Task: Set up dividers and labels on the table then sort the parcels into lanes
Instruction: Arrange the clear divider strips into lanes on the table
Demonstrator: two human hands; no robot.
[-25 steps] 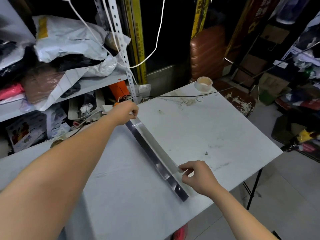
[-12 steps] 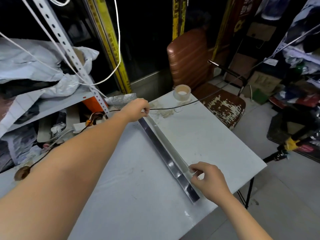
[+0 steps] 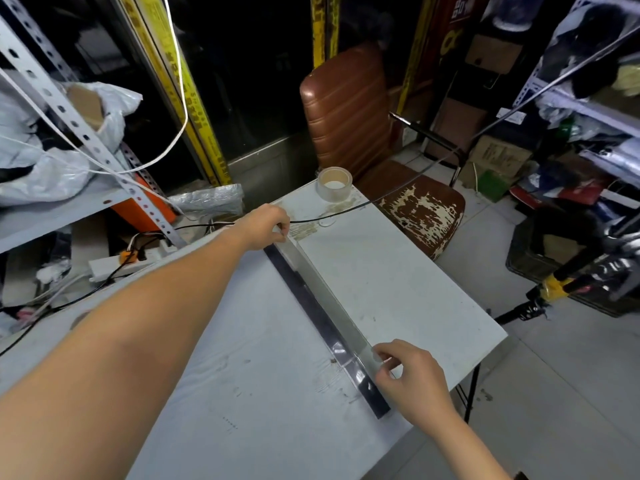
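A long clear plastic divider strip with a dark reflective base lies diagonally across the white table, running from the far edge to the near right corner. My left hand grips its far end at the back of the table. My right hand pinches its near end close to the table's front edge. A roll of clear tape stands upright at the far corner of the table. No parcels or labels lie on the table top.
A brown chair with a worn seat stands behind the table's far right side. A metal shelf at left holds white parcel bags. A black cable crosses the table's far end. Cartons and clutter fill the floor at right.
The head camera has swung right and the view shifted. Both hands keep their hold on the divider's ends, and the strip lies in about the same line on the table.
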